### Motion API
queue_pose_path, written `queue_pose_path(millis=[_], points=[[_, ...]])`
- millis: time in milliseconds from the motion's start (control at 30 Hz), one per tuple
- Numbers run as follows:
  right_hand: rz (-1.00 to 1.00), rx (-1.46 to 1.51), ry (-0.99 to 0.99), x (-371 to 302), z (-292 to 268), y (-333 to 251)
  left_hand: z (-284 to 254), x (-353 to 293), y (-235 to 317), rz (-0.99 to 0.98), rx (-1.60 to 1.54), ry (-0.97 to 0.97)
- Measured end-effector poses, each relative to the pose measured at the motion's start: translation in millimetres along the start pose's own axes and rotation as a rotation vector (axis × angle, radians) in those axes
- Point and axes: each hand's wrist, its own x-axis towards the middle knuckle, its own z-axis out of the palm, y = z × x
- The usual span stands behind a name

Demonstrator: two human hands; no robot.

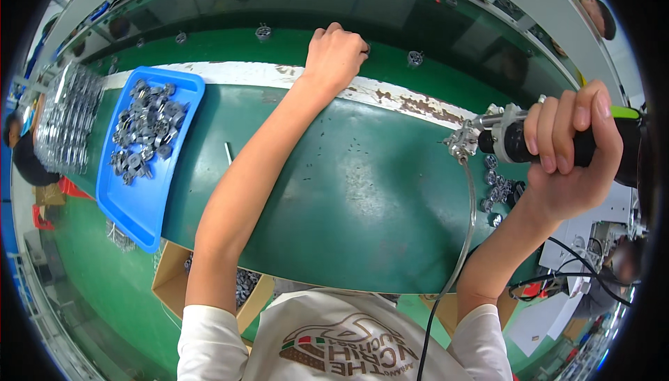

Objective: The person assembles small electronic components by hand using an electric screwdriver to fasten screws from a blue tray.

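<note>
My left hand [336, 55] reaches far across the green table [348, 193] to the conveyor belt [293, 40]. Its fingers are closed around a small metal part at the belt's near edge; the part is mostly hidden. My right hand [571, 144] grips a black powered screwdriver with a green band [557, 137], held level at the table's right side. Its metal nose [463, 141] points left, and a clear hose [468, 221] hangs from it. More small round metal parts [263, 31] ride on the belt.
A blue tray [150, 151] heaped with grey metal parts lies at the left. Stacked metal pieces [66, 116] stand beyond it. A small pile of parts [496, 189] sits under the tool. An open cardboard box [209, 287] is below the table's near edge. Other people sit around the rim.
</note>
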Motion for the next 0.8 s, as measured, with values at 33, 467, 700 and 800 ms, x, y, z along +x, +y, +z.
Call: queue_pose_path(millis=[33, 467, 700, 800], points=[[0.015, -0.001, -0.003, 0.1, 3.2, -0.6, 4.2, 1.8, 3.3, 0.012, -0.014, -0.006], [0.015, -0.055, 0.008, 2.0, 20.0, 13.9, -31.4, -113.4, 80.0, 0.350, -0.237, 0.097], [0.164, -0.092, 0.019, 1.3, 35.9, 25.0, -21.5, -127.6, 83.5, 0.360, -0.238, 0.116], [0.151, -0.116, 0.002, -0.8, 37.7, 32.2, -20.3, -128.1, 82.7, 0.353, -0.229, 0.124]])
